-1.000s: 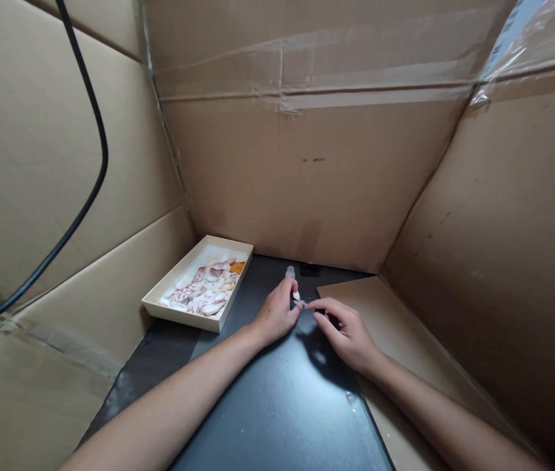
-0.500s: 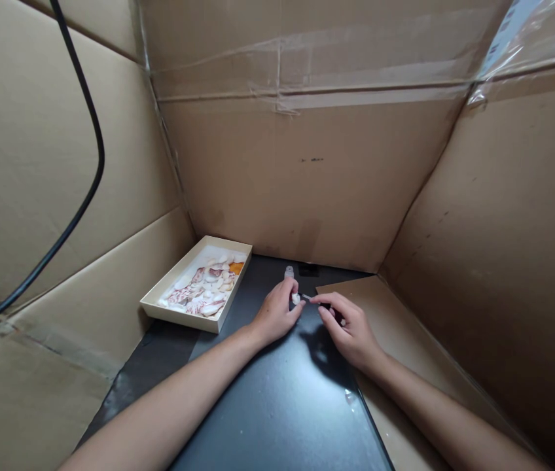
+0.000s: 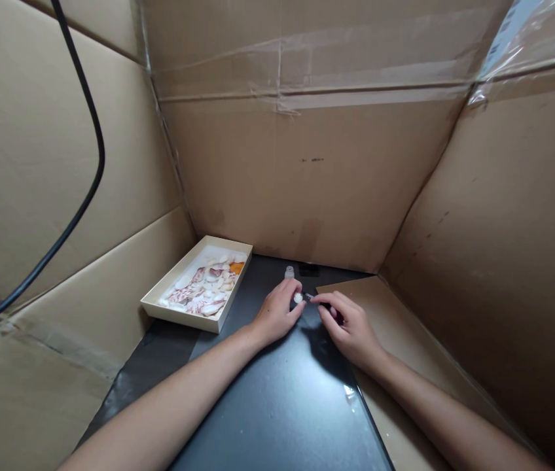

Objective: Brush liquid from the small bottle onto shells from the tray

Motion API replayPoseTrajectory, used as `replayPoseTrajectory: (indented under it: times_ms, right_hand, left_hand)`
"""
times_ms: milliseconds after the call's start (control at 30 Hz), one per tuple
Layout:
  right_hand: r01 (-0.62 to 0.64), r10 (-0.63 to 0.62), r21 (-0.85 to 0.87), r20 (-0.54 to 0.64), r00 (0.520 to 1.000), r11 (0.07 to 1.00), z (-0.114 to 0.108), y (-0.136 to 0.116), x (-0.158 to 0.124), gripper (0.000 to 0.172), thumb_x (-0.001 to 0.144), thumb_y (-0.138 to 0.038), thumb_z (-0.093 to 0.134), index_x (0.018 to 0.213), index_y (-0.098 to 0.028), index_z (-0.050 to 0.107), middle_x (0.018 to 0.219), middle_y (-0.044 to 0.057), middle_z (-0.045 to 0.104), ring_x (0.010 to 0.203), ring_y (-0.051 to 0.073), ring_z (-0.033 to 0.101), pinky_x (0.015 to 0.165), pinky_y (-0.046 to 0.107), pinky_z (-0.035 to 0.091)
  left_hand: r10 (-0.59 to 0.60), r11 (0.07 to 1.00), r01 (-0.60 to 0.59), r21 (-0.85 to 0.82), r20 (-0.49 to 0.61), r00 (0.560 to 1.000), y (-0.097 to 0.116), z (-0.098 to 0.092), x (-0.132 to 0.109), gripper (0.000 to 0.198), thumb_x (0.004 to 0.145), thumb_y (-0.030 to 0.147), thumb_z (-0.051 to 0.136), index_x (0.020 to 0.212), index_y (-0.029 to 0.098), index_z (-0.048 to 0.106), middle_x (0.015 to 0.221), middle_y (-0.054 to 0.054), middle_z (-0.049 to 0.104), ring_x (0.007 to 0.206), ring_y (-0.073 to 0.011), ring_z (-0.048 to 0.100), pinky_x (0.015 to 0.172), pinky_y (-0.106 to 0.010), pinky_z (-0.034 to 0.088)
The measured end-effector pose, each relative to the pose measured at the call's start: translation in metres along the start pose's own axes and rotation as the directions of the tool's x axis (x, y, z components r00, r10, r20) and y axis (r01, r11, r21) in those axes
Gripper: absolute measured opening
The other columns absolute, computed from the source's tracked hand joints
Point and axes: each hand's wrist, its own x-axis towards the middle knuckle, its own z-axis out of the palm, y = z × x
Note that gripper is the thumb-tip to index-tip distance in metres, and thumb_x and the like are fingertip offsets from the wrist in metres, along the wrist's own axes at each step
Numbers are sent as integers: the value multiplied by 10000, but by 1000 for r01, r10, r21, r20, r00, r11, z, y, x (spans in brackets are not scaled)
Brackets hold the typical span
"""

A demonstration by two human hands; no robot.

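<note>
My left hand (image 3: 277, 309) is closed, with a small white rounded piece (image 3: 298, 297), shell-like in look, between thumb and fingers. My right hand (image 3: 351, 327) pinches a thin, short stick-like tool (image 3: 308, 297); its tip points left at the white piece. Whether the tip touches that piece is too small to tell. Most of the tool is hidden by my fingers. Just beyond my left fingers stands a small translucent bottle (image 3: 289, 271). To the left, a shallow cream box (image 3: 179, 317) holds several seashells (image 3: 203, 288), white, reddish-striped and one orange.
Cardboard walls (image 3: 268, 176) enclose the dark tabletop (image 3: 268, 405) at the back and both sides. A flat cardboard sheet (image 3: 405, 340) lies under my right forearm. A black cable (image 3: 98, 150) hangs at the left.
The white piece has turned slightly in my left fingers and now shows a rounder face. Both hands have shifted only a little; the box and bottle stay put.
</note>
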Motion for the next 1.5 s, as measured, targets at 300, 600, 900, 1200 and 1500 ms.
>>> replayPoseTrajectory:
  times_ms: [300, 600, 900, 1200, 1500]
  right_hand:
    - [-52, 52, -8, -8, 999, 999, 1, 2, -1, 159, 895, -233, 500, 952, -202, 645, 811, 24, 598, 606, 127, 493, 592, 246, 393]
    - [-73, 73, -14, 43, 996, 997, 1, 2, -1, 146, 893, -232, 503, 954, -210, 635, 804, 13, 604, 608, 123, 497, 597, 243, 392]
    - [-67, 69, -39, 46, 997, 997, 1, 1, 0, 129, 898, -257, 493, 910, -204, 610, 731, -4, 589, 585, 124, 493, 575, 236, 383]
    - [-56, 58, -33, 40, 998, 998, 0, 0, -1, 126, 886, -250, 501, 903, -198, 615, 683, -14, 573, 559, 118, 494, 560, 226, 381]
    - [-74, 76, -43, 52, 996, 996, 0, -1, -1, 151, 901, -268, 482, 930, -202, 614, 726, -1, 602, 578, 127, 509, 577, 236, 388]
  left_hand:
    - [-10, 999, 8, -45, -44, 999, -2, 2, 1, 128, 829, 139, 459, 947, 183, 481, 923, -40, 547, 824, -148, 515, 766, -255, 395]
    - [-55, 993, 48, -111, -56, 997, -2, 3, 2, 131, 830, 137, 468, 954, 179, 473, 895, -30, 562, 800, -136, 520, 749, -246, 399]
    - [-70, 989, 61, -134, -57, 996, -3, 3, 2, 90, 833, 147, 481, 916, 178, 463, 845, -12, 548, 746, -119, 497, 715, -235, 388]
    - [-48, 990, 38, -135, -71, 996, -7, 5, 2, 152, 828, 116, 461, 965, 182, 450, 889, -22, 547, 792, -124, 511, 744, -238, 396]
    - [-47, 990, 37, -138, -70, 996, -6, 5, 2, 117, 813, 104, 463, 899, 181, 445, 801, 7, 503, 718, -105, 465, 690, -219, 367]
